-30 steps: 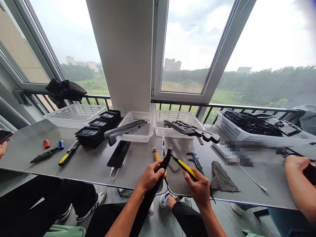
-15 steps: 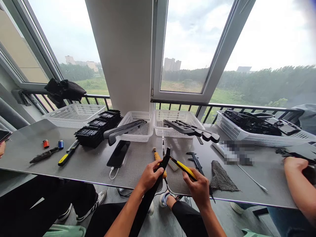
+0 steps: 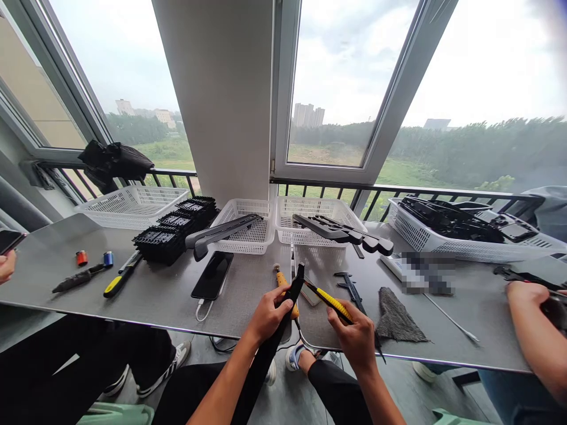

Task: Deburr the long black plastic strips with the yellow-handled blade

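My left hand (image 3: 269,317) is closed around a long black plastic strip (image 3: 297,284), held at a slant over the table's front edge. In my right hand (image 3: 355,337) is a yellow utility knife (image 3: 335,303); its blade end is close to the strip's upper part, and I cannot tell whether it touches. Partly hidden behind my left hand lies a yellow corded tool (image 3: 280,276). To the right of the knife are a dark caliper (image 3: 349,284) and a grey cloth (image 3: 397,319).
White baskets (image 3: 266,247) line the back, with long black parts (image 3: 339,230) across two. Left are a phone (image 3: 212,275), stacked black parts (image 3: 162,241) and another knife (image 3: 119,282). Another person's hand (image 3: 529,293) holds a black part at right; a hand (image 3: 6,267) with a phone shows at left.
My hands and the strip have barely moved; the knife stays close to it. At the far left, the other person's hand and phone have come further into view.
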Motion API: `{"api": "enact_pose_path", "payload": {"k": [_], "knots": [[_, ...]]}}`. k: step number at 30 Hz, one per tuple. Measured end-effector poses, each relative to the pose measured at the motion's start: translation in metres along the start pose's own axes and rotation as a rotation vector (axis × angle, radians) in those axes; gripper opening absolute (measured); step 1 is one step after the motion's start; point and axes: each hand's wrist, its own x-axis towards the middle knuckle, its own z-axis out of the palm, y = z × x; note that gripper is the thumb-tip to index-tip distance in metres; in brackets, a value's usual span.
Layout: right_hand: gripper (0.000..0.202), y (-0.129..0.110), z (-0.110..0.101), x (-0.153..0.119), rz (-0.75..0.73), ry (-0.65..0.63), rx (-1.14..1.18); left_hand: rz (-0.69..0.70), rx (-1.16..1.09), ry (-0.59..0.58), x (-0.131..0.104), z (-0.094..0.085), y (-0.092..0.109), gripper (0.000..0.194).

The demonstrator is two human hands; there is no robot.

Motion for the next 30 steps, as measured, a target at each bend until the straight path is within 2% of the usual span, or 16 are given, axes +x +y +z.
{"api": "enact_pose_path", "payload": {"k": [15, 23, 30], "knots": [[0.032, -0.0013, -0.0004, 0.0013, 0.033, -0.038, 0.039, 0.001, -0.005, -0.005, -0.0001, -0.0009, -0.0005, 0.052], [0.031, 0.0011, -0.0007, 0.0012, -0.014, -0.077, 0.085, -0.009, -0.004, -0.009, -0.0001, 0.0005, 0.0032, 0.053], [0.034, -0.0021, -0.0004, 0.0026, 0.005, -0.091, 0.071, -0.002, 0.002, -0.02, -0.0007, 0.0008, 0.0053, 0.052]]}}
